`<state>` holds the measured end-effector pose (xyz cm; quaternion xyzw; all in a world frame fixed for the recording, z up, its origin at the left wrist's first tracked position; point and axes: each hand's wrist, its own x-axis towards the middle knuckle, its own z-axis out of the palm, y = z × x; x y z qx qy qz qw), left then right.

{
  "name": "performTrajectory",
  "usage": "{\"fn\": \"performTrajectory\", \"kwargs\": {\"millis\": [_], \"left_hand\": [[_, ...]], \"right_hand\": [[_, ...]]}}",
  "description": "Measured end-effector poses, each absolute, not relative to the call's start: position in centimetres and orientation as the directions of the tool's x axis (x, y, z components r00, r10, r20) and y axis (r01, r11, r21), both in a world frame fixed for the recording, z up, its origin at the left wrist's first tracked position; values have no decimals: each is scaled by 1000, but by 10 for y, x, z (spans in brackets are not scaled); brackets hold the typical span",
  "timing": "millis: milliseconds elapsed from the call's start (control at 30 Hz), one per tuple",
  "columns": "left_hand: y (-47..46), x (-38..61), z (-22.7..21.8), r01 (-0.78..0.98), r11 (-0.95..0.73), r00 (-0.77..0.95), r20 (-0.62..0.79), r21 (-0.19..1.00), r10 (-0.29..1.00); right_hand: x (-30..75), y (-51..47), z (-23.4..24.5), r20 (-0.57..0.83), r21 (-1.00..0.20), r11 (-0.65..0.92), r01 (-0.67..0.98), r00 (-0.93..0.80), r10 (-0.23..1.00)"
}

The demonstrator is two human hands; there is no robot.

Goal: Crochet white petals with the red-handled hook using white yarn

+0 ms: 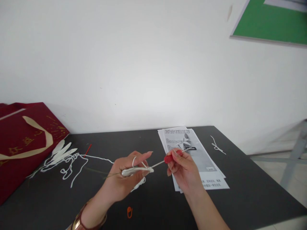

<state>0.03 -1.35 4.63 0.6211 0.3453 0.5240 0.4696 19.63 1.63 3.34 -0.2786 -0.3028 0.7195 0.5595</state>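
Above the dark tabletop (pixel 240 191), our left hand (pixel 124 179) pinches a slim white crocheted petal (pixel 136 171), white yarn (pixel 79 158) looped over a finger; we should keep that strand taut. Our right hand (pixel 183 169) grips the red-handled crochet hook (pixel 171 158) closed; its tip is hard to see.

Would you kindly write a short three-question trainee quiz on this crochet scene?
1. True or false: the right hand holds a red-handled crochet hook.
2. What does the left hand hold? A) white crocheted piece B) scissors C) pen
3. What small orange thing lies on the black table near the left wrist?

Key: 1 true; 2 A; 3 an orange stitch marker.
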Motion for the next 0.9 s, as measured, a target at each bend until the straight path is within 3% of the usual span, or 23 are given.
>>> {"fn": "performTrajectory", "kwargs": {"millis": [100,233,667,900], "left_hand": [[-15,10,42,-15,-464,79,464,886,883],[-18,16,37,66,-478,-49,481,876,875],[-16,17,33,1,-400,-103,398,917,912],[-14,13,42,79,-352,-95,359,933,929]], "right_hand": [[188,19,30,-193,-639,-323,-698,-261,946],[181,17,25,-250,-572,-375,-729,-280,927],[173,7,32,-75,-733,-133,-667,-115,990],[172,6,31,-87,-734,-164,-659,-148,985]]}}
